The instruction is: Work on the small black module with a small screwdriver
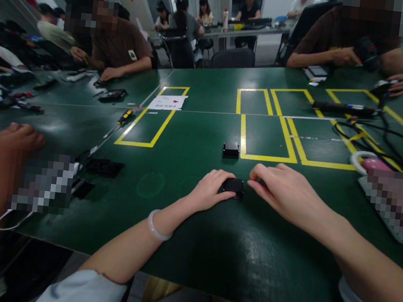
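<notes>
Gripping the black box (234, 187) between thumb and fingers, my left hand (210, 189) has it from its left end, on the green table (184, 236) in front of me. Its long axis seems to run left to right, roughly across my body, so its right end faces my right hand (284, 189). My left is the nearer, touching it; my right is just beside that free end, fingers curled in toward the thumb. A dark spot shows between them, but I cannot tell whether they pinch anything. A second black piece (231, 150) lies just beyond the box. I can make out no brand on either. The white sheet (166, 102) farther off bears print and a red mark, too small to read.
</notes>
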`<state>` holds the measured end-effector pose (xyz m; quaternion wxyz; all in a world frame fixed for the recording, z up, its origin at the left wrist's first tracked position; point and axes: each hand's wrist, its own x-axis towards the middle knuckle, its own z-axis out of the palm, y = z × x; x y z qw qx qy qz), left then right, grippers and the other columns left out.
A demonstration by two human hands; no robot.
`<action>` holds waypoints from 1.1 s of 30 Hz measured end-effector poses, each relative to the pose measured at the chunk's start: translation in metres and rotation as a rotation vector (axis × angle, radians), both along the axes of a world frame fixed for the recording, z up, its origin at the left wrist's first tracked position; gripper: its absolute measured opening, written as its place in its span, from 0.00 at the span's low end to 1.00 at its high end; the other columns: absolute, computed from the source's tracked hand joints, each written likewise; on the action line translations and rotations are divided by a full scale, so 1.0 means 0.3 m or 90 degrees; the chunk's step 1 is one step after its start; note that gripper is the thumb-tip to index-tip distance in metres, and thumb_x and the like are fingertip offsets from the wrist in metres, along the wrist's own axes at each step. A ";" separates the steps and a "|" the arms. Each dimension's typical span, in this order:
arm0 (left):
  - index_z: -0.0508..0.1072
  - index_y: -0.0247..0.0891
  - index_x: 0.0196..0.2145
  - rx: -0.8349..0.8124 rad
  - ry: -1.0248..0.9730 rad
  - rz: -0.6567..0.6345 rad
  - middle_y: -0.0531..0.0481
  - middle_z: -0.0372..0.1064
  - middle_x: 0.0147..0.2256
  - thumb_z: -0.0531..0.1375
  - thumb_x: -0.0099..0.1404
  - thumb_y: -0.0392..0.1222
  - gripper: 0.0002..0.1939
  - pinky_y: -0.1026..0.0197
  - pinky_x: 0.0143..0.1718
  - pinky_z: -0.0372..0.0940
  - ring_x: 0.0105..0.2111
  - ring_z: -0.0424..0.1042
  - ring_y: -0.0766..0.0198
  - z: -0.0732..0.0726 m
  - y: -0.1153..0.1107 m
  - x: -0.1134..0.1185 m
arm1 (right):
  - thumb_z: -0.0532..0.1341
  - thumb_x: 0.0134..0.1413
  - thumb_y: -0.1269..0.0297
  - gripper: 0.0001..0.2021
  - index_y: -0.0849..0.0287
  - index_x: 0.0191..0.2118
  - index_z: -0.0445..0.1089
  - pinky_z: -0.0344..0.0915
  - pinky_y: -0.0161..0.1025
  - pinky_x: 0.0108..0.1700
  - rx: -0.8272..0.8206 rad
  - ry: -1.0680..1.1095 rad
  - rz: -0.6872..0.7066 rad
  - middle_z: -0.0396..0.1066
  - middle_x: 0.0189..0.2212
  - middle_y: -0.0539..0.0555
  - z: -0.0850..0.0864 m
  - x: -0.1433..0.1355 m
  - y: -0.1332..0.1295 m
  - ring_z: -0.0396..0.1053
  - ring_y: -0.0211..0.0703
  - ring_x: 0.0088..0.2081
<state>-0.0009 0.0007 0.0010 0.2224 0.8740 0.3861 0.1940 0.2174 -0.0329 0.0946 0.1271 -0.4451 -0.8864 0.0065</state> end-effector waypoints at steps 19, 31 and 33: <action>0.64 0.40 0.51 -0.008 0.008 0.001 0.46 0.65 0.47 0.57 0.66 0.50 0.19 0.52 0.50 0.60 0.47 0.63 0.55 0.007 -0.001 -0.001 | 0.52 0.60 0.65 0.05 0.58 0.41 0.59 0.55 0.36 0.31 0.022 0.015 -0.018 0.68 0.27 0.50 -0.003 0.003 -0.005 0.66 0.41 0.28; 0.64 0.40 0.51 -0.011 0.010 0.004 0.45 0.65 0.47 0.57 0.66 0.51 0.19 0.52 0.49 0.61 0.46 0.64 0.54 0.004 -0.001 -0.001 | 0.52 0.61 0.65 0.03 0.57 0.38 0.60 0.55 0.36 0.31 0.035 0.012 -0.024 0.69 0.26 0.50 -0.003 0.000 0.000 0.66 0.41 0.28; 0.64 0.40 0.51 -0.010 0.008 0.002 0.45 0.65 0.47 0.57 0.66 0.51 0.19 0.52 0.49 0.61 0.47 0.64 0.54 0.005 -0.001 -0.002 | 0.52 0.60 0.67 0.04 0.58 0.41 0.60 0.56 0.36 0.31 0.028 0.022 -0.019 0.69 0.28 0.51 -0.005 0.002 -0.002 0.67 0.41 0.29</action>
